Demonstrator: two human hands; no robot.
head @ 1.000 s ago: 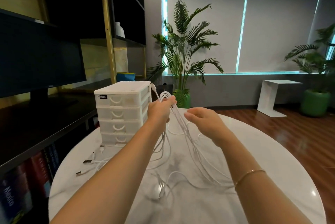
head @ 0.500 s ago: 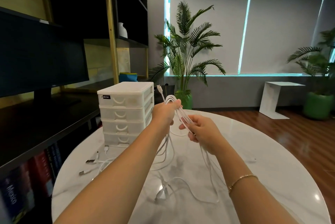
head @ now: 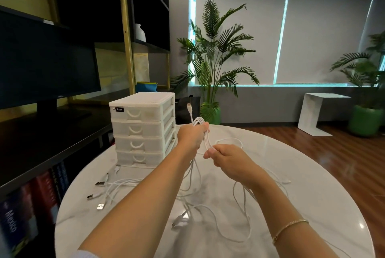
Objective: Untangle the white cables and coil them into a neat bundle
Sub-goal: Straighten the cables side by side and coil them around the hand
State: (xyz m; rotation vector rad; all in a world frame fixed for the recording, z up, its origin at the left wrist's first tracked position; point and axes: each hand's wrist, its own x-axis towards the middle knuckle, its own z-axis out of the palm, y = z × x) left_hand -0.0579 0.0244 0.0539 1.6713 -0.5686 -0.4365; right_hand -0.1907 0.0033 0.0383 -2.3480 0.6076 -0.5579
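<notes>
Both hands are raised over the round marble table [head: 312, 174] and closed on the same gathered run of white cables [head: 205, 140]. The left hand [head: 190, 140] grips the top of the bunch, where the strands fold over in a loop and one plug end [head: 189, 108] sticks up. The right hand [head: 227, 160], just beside and below it, pinches the strands as they slant down. From there the cables hang slack and spill in loose curves across the tabletop, with several plugs [head: 100, 183] lying near the white drawer box [head: 143, 130]. They look light, limp and smooth, so they will likely slip and spring out of shape. The bunch is probably best held at the fold while each strand is drawn through near the hand, not tugged by the plugs.
</notes>
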